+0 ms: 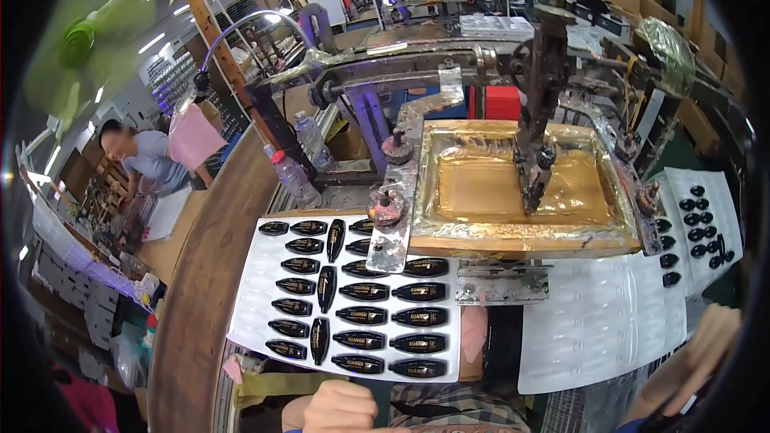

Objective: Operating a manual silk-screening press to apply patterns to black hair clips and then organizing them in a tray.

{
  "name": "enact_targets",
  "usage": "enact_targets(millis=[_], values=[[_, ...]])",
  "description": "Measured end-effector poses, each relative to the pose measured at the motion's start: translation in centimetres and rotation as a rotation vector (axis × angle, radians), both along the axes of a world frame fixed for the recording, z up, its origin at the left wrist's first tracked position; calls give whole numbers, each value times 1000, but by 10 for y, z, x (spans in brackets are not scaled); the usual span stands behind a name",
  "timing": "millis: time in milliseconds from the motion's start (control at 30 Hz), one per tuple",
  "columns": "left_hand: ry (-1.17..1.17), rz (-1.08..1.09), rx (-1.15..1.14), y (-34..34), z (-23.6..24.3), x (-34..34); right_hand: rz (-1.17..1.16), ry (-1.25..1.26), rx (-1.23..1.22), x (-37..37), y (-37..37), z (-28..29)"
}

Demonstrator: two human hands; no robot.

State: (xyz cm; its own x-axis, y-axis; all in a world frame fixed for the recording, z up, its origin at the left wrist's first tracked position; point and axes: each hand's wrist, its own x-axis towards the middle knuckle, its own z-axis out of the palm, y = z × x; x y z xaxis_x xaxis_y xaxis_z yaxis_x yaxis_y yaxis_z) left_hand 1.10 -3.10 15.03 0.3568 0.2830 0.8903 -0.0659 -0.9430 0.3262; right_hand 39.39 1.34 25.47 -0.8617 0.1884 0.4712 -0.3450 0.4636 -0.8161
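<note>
My left hand [341,406] is at the lower edge, fingers curled closed; its palm is hidden, so I cannot make out what it holds, if anything. Just beyond it, glossy black barrel-shaped pieces [361,316] with gold print lie in columns on a white tray [245,305]. My right hand [706,349] is at the lower right, blurred, with its fingers hard to make out. It is beside a second white tray [593,345] whose near part shows bare moulded hollows. A screen-printing frame [525,244] with a gold-coloured screen stands above and between the trays.
Metal clamps with knobs [387,207] hold the frame's sides. More black pieces [698,228] lie on sheeting at the right. Plastic bottles [295,180] stand behind the left tray, beside a curved wooden table edge [196,297]. Other people [148,156] work farther off.
</note>
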Motion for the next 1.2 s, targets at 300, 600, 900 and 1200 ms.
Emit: enact_targets(millis=[300,600,900,1200], values=[[-545,-484,-753,75,48,17,261,318,-319,-100,88,-47],[-392,-717,-445,102,107,15,115,115,-499,-80,79,-1],[-628,-1096,-665,11,28,38,259,231,-340,-130,33,-58],[-719,-471,-626,-16,-26,24,154,190,-65,-151,30,-76]])
